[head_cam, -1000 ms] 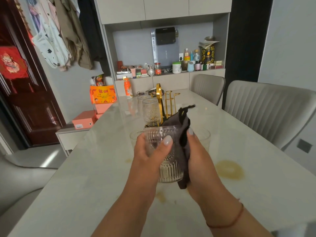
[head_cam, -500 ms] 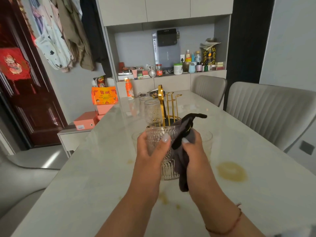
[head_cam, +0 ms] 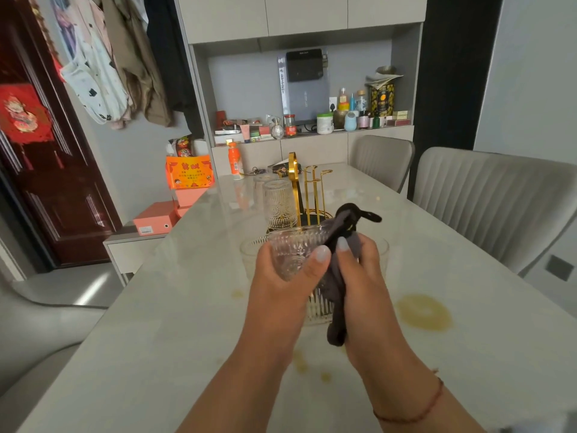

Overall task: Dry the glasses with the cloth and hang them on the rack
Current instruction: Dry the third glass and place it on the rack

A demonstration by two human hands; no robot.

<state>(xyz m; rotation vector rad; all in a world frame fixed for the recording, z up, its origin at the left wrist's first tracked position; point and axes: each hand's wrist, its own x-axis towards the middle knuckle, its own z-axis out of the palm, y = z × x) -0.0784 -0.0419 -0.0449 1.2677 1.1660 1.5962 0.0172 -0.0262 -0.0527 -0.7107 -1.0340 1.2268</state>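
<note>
The glass (head_cam: 295, 254) is being held above the worktop's (head_cam: 162, 323) middle, the left hand (head_cam: 282, 276) gripping its side. The right hand (head_cam: 359, 276) is pinching the dark cloth (head_cam: 338, 295) against its rim. Behind, the gold rack (head_cam: 304, 195) is standing with another glass (head_cam: 278, 203) upside down.

The left hand (head_cam: 281, 276) grips a ribbed glass (head_cam: 296, 254) above the surface (head_cam: 156, 339), while the right hand (head_cam: 359, 276) presses a dark cloth (head_cam: 338, 295) against it. At twelve o'clock beyond them stands a gold rack (head_cam: 307, 195).
</note>
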